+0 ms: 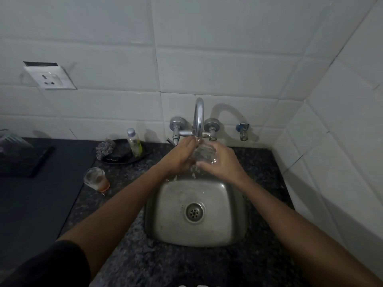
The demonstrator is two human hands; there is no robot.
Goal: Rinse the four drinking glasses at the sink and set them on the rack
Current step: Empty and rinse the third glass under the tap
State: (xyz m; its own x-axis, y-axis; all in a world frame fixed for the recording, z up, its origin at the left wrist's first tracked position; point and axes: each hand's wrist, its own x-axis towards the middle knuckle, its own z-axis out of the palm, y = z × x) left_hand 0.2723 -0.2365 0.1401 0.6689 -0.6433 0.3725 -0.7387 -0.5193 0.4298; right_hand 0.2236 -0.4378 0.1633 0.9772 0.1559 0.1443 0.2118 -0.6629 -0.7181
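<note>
1. Your right hand (pixel 221 160) wraps a clear glass (pixel 204 154), fingers curled round its right side, thumb low at the near edge.
2. Your left hand (pixel 182 156) closes on the same glass from the left; its fingertips are hidden behind the glass and the water, but the hand looks curled against it.
3. The glass sits between both hands, held tilted under the tap (pixel 198 117), above the far rim of the sink (pixel 165 204). Water runs from the spout onto it and spills down into the basin.
4. The drain (pixel 194 212) lies near the middle of the basin, well below the hands.
5. A second glass (pixel 96 179) stands on the speckled counter (pixel 128 183) to the left of the sink, apart from it, with orange-brown dregs at the bottom.
6. Farther back on the left, a dark dish (pixel 124 158) holds a scrubber (pixel 105 149) and a small bottle (pixel 134 142) with a pale cap.
7. A dark mat (pixel 31 204) covers the counter's left stretch.
8. A socket (pixel 49 78) sits on the white tiled wall, upper left; a separate valve (pixel 243 131) juts from the wall right of the tap.
</note>
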